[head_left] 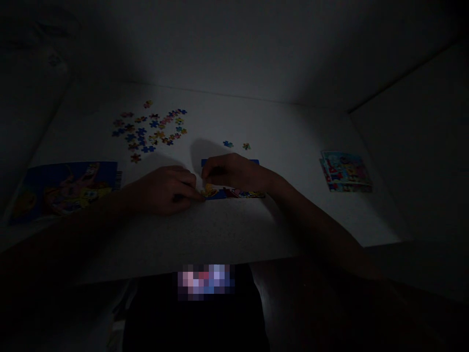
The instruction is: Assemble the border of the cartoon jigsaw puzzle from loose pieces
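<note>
A partly assembled jigsaw puzzle [234, 194] with a blue border lies in front of me, its lower strip and blue upper edge showing. My left hand [170, 190] rests at its lower left corner, fingers curled and fingertips against the edge. Reaching over the puzzle from the right, my right hand [234, 171] covers much of its middle. The right thumb and fingers are pinched together near the puzzle's left side; anything between them is hidden. Just beyond lie two loose pieces, a bluish puzzle piece [227, 144] and a yellowish puzzle piece [246, 146].
Several loose puzzle pieces [141, 132] are scattered at the back left of the white table [286, 132]. A blue cartoon picture sheet [73, 183] lies at the left, partly under my left forearm. Small colourful cartoon cards [346, 171] sit at the right. The scene is dim.
</note>
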{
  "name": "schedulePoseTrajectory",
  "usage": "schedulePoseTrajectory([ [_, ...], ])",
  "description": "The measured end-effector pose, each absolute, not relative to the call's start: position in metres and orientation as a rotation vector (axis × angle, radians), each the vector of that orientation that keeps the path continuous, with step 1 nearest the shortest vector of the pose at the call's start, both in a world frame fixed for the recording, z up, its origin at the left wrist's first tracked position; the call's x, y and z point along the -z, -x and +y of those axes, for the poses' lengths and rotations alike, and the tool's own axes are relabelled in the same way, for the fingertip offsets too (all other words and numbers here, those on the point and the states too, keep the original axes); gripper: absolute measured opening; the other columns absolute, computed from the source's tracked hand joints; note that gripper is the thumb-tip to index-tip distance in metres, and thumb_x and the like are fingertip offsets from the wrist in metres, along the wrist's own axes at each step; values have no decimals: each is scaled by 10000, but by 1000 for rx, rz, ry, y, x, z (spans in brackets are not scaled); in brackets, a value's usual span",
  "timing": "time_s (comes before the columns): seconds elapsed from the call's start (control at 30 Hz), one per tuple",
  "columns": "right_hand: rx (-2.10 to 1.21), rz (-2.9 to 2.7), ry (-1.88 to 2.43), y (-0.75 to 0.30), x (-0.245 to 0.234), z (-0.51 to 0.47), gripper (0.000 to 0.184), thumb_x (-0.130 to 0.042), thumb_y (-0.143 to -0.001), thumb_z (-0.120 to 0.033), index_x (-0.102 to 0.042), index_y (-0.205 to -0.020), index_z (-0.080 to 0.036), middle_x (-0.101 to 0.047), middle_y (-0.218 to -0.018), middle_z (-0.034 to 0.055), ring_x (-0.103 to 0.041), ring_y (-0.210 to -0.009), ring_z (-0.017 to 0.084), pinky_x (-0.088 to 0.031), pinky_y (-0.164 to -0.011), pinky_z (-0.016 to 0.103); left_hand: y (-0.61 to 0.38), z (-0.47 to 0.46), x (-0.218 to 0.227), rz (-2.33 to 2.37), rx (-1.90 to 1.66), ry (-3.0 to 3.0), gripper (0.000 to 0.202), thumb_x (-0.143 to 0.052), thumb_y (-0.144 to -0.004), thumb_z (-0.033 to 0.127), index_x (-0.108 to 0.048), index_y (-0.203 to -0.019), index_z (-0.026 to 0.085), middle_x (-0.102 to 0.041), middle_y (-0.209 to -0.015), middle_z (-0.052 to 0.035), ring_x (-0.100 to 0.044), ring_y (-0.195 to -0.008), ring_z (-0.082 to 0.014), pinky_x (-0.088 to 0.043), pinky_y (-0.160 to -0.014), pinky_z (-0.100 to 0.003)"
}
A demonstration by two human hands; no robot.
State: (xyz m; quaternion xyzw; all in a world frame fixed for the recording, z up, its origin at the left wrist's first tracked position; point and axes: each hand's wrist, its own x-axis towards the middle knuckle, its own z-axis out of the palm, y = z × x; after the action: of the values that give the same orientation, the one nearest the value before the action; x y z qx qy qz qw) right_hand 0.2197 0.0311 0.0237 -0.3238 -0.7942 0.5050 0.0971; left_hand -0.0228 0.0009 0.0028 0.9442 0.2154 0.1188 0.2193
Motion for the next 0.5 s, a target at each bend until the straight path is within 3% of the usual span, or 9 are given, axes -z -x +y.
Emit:
schedulePoseTrajectory([
  [0.5,-1402,-2260,799,-216,-8,25,71,-625,-846,-134,-678,-883,-163,-698,-870,7,-613,-800,140,-442,-751,291,23,2,-2,624,-271,-2599,328,-506,-927,245,-804,-1051,304,-771,-1023,-35,-679,-930,-196,-500,-885,-342],
])
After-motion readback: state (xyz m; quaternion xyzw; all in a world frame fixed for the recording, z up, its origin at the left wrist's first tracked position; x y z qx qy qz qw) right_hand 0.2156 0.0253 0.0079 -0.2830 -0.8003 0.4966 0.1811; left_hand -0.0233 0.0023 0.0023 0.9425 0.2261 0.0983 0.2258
